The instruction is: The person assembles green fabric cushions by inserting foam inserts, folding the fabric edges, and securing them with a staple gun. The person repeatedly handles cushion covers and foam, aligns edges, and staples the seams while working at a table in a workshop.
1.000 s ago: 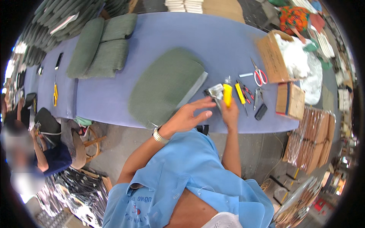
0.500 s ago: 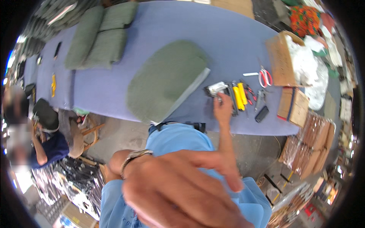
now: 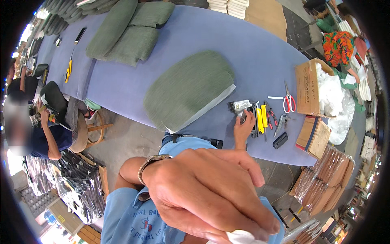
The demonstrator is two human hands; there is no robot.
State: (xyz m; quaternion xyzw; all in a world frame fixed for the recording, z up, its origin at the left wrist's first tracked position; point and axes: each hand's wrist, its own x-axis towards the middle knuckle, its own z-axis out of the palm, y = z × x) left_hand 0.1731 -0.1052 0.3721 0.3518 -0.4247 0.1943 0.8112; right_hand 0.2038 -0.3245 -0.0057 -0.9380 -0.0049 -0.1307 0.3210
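right hand (image 3: pixel 245 126) — wrapped round the dark grip of a silver handheld tool (image 3: pixel 240 105), thumb on one side, fingers on the other. tool sits at the near edge of the blue-covered surface (image 3: pixel 195 36), just right of the green padded panel (image 3: pixel 189 89), apart from it.

left hand (image 3: pixel 207 189) is up close to the camera, in front of the blue shirt (image 3: pixel 142 211), fingers bent and bunched. a bit of white cloth (image 3: pixel 239 236) shows at the fingertips; can't tell if it's pinched or just behind. metal-banded watch on that wrist.

panel lies flat on the surface, pale strip (image 3: pixel 209 109) along its right edge, low corner at the near edge by the person's waist.

right of the silver tool, in a loose row: two yellow-bodied tools (image 3: pixel 260 119), red-and-black pliers (image 3: pixel 273 117), a grey metal tool (image 3: pixel 280 126), black block (image 3: pixel 280 140) just below that. red-handled scissors (image 3: pixel 289 103) and a short white stick (image 3: pixel 275 97) further up, near the open carton (image 3: pixel 305 89) of white stuffing (image 3: pixel 328 91).

folded green cushions (image 3: pixel 134 40) at upper left, well apart from the panel.
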